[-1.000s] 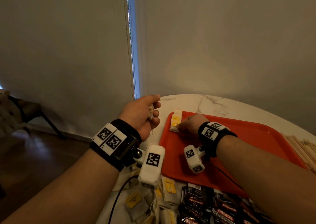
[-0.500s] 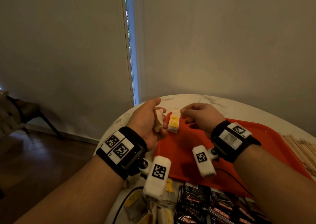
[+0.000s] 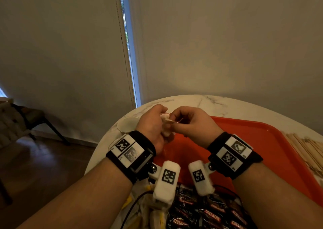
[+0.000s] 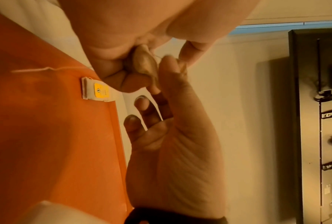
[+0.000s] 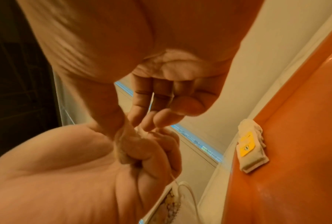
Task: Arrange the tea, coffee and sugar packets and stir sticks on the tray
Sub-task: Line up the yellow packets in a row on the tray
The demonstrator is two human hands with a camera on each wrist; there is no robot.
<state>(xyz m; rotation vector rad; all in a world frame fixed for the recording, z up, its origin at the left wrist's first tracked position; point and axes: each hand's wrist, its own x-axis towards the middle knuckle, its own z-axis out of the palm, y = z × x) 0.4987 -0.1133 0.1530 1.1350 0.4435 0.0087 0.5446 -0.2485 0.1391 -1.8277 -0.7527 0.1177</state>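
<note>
A dim room lit with a warm, yellowish cast. Two pale roller blinds (image 3: 61, 54) hang side by side and fill most of the head view, with a narrow vertical gap (image 3: 128, 45) between them showing a strip of bluish daylight from a window. Below them sits a round counter (image 3: 201, 103) with a white marble top veined in grey. To the left, dark wooden floor (image 3: 43, 167) reflects a little light, and a chair (image 3: 26, 118) with thin black legs stands near the wall.

tea bag (image 3: 165, 123): mostly hidden in fingers (image 3: 176, 114) | stir sticks (image 3: 307, 151): cut off by edge
</note>
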